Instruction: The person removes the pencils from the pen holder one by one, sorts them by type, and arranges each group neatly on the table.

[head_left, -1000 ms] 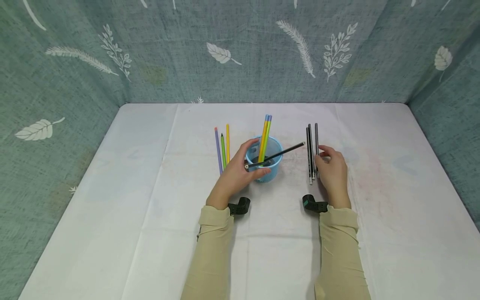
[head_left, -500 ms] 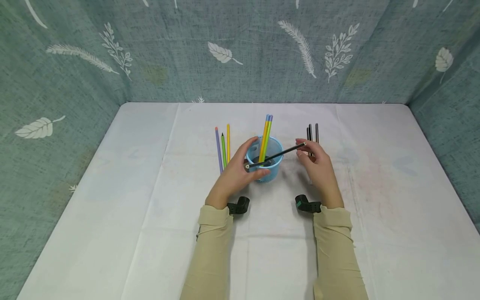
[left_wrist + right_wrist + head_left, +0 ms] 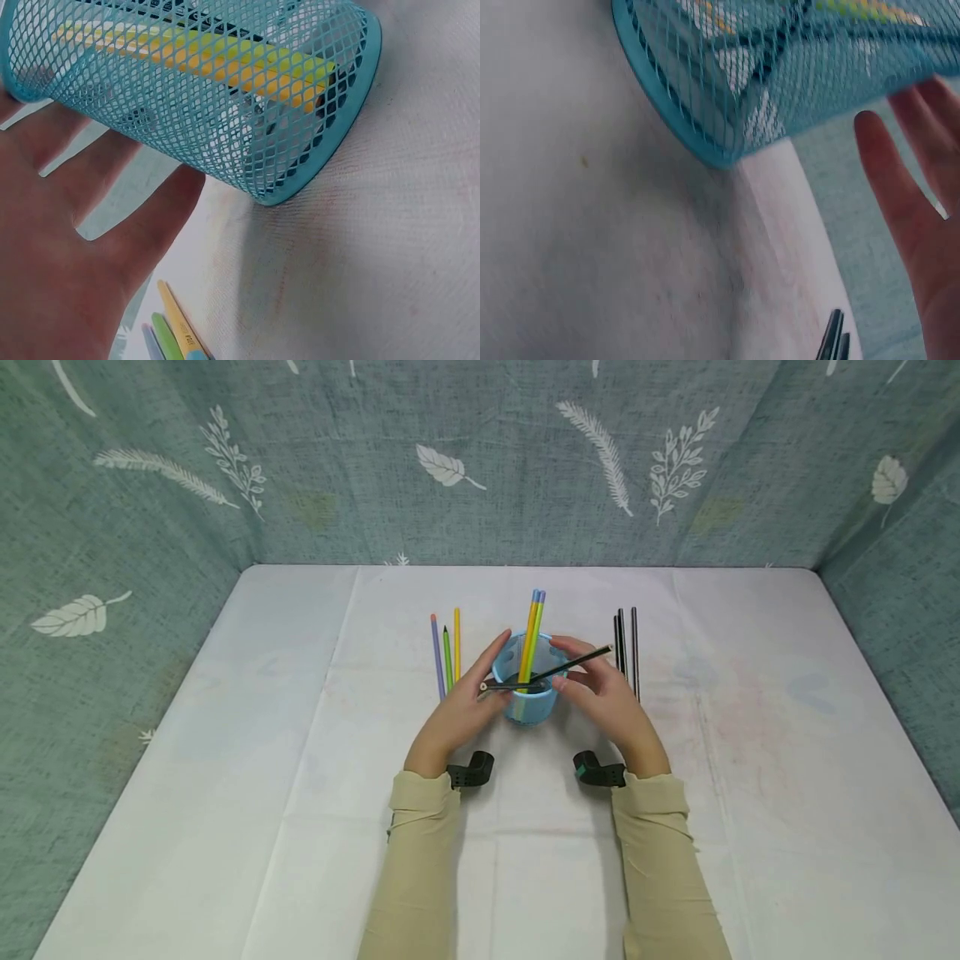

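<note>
A light blue mesh pencil cup (image 3: 531, 708) stands between the two hands. Yellow and green pencils (image 3: 529, 643) rise from it, and two black pencils (image 3: 587, 661) lean out to opposite sides. My left hand (image 3: 459, 706) has its fingers spread along the cup's left side; in the left wrist view the fairly straight fingers meet the mesh (image 3: 225, 142). A black pencil's end overlaps this hand. My right hand (image 3: 611, 706) is at the cup's right side, fingertips at the rim. From the right wrist, one extended finger (image 3: 889, 165) shows apart from the mesh.
Purple, green and yellow pencils (image 3: 447, 653) lie left of the cup, partly behind the left hand. Several black pencils (image 3: 635, 652) lie to the right, partly covered by the right hand. A white cloth (image 3: 787, 735) covers the table, with a leaf-patterned curtain (image 3: 480, 518) behind.
My right hand has moved left from the black pencils on the table to the cup. My left hand has shifted slightly left, and the left-leaning black pencil's end has moved left too.
</note>
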Demonstrator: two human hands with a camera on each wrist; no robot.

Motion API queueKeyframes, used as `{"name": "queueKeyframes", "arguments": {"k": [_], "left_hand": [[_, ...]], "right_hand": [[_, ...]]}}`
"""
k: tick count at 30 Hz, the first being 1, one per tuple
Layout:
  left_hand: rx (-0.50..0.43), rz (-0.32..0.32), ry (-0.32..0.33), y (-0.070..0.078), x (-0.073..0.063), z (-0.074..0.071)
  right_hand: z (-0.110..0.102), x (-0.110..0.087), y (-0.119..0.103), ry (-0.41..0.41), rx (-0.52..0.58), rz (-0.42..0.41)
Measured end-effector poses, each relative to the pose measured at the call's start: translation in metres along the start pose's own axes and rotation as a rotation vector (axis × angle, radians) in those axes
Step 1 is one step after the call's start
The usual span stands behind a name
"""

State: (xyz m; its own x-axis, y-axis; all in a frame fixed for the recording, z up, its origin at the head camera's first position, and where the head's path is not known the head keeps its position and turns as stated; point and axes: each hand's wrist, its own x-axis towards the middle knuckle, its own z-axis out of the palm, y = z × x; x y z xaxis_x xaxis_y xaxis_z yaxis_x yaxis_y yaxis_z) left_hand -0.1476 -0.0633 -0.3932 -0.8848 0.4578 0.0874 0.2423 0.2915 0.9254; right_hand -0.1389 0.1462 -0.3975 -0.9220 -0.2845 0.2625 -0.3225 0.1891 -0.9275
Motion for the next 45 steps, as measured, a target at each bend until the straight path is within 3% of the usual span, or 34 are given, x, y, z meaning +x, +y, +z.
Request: {"name": "queueKeyframes", "arguments": {"k": [5,8,13,18,27,33,39,45], "left_hand": [[0.0,0.0,0.035,-0.02,0.008,0.002],[0.048,-0.012,0.093,-0.029,0.013,0.006],[0.106,-0.007,0.206,-0.028,0.02,0.015],[0.194,-0.005,0.266,-0.023,0.023,0.023],[0.385,-0.104,0.258,-0.009,0.024,0.03],[0.494,-0.193,0.243,0.006,0.021,0.032],[0.485,-0.205,0.241,0.008,0.019,0.034],[0.432,-0.202,0.243,0.007,0.019,0.034]], "right_hand": [[0.006,0.002,-0.004,-0.04,-0.076,0.07],[0.007,0.001,-0.006,-0.052,-0.091,0.117],[0.007,0.001,-0.008,-0.063,-0.093,0.129],[0.007,0.001,-0.008,-0.063,-0.097,0.125],[0.008,0.002,-0.005,-0.065,-0.096,0.12],[0.011,0.007,0.018,-0.03,-0.16,0.131],[0.018,0.01,0.02,0.029,-0.227,0.153],[0.019,0.01,0.02,0.028,-0.238,0.149]]}}
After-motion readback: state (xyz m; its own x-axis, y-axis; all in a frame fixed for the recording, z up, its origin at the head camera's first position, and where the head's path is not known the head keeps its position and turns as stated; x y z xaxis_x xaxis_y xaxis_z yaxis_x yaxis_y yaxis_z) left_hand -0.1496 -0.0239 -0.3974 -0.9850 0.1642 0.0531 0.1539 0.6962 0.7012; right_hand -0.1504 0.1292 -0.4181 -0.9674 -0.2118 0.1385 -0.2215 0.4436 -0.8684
